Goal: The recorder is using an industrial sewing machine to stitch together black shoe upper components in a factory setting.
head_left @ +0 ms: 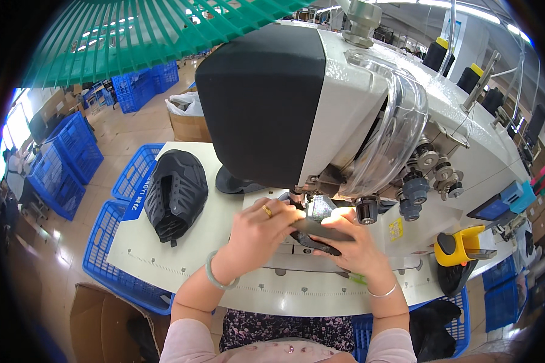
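Observation:
Beneath the needle area [298, 199] of a large industrial sewing machine [260, 103], both my hands grip a dark grey and black shoe upper [318, 230]. My left hand [257, 233] pinches its left edge, fingertips close to the needle. On the other side, my right hand [362, 247] is closed round the piece, thumb toward the machine. Parts of the upper are hidden by my fingers and the machine head. A finished-looking black shoe upper [177, 195] lies on the white table [224, 284], left of my left hand. Another dark piece [233, 181] lies partly under the machine head.
A yellow holder [459, 247] stands on the table's right side. Blue crates [103, 260] sit below the left edge, near an open cardboard box [97, 320]. Dark pieces [433, 327] fill a crate at lower right. A green fan guard [145, 36] hangs at upper left.

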Demonstrator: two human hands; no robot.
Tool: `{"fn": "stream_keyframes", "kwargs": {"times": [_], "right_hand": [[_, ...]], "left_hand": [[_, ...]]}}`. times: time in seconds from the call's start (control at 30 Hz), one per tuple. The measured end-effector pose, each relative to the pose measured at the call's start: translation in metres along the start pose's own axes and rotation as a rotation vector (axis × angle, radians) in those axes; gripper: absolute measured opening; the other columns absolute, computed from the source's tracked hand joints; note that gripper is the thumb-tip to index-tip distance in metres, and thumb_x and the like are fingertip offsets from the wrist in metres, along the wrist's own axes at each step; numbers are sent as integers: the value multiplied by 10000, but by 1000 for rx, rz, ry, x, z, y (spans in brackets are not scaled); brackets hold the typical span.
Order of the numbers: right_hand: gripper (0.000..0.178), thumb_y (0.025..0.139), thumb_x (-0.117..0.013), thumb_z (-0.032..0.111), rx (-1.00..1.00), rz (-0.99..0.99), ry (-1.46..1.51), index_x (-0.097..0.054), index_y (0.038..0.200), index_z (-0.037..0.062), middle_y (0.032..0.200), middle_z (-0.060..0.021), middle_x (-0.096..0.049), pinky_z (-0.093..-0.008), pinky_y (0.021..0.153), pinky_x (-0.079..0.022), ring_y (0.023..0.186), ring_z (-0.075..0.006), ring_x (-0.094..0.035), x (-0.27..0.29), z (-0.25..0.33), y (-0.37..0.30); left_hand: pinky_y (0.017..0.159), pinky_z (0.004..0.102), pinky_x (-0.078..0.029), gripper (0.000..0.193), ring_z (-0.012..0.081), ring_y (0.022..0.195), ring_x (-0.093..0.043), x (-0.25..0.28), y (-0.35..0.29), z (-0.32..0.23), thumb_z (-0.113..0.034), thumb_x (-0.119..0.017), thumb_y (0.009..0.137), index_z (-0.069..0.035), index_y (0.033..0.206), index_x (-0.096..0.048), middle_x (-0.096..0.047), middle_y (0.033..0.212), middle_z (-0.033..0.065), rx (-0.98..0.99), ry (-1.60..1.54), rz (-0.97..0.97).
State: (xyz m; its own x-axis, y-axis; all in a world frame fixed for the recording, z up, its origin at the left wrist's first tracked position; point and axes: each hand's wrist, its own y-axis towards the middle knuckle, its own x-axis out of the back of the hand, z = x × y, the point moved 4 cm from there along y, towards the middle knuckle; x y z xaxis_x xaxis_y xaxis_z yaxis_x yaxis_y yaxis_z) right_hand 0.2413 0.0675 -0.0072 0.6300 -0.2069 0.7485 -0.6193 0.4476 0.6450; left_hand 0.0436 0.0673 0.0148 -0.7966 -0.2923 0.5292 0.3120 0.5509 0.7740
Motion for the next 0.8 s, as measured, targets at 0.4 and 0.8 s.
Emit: {"fn": "stream_keyframes", "kwargs": {"times": [0.4,0.8], "right_hand": [[373,598,-806,126,-16,-155,63,-744,965,105,953,-43,-599,-360,810,-473,906,-246,-559,-4,-3,-2],[388,608,-810,135,-26,-227,138,-725,986,156,947,-48,-656,-401,803,-456,892,-279,-617,-7,-19,-2]], "left_hand": [[729,334,-577,323,266,986,-639,-3,-9,-15,-63,-675,678,-43,1000,-673,-642,1021,73,-271,315,128],[723,329,-563,352,253,959,-616,-7,-2,-14,-49,-623,680,-38,1031,-643,-609,1050,69,-220,306,113]]}}
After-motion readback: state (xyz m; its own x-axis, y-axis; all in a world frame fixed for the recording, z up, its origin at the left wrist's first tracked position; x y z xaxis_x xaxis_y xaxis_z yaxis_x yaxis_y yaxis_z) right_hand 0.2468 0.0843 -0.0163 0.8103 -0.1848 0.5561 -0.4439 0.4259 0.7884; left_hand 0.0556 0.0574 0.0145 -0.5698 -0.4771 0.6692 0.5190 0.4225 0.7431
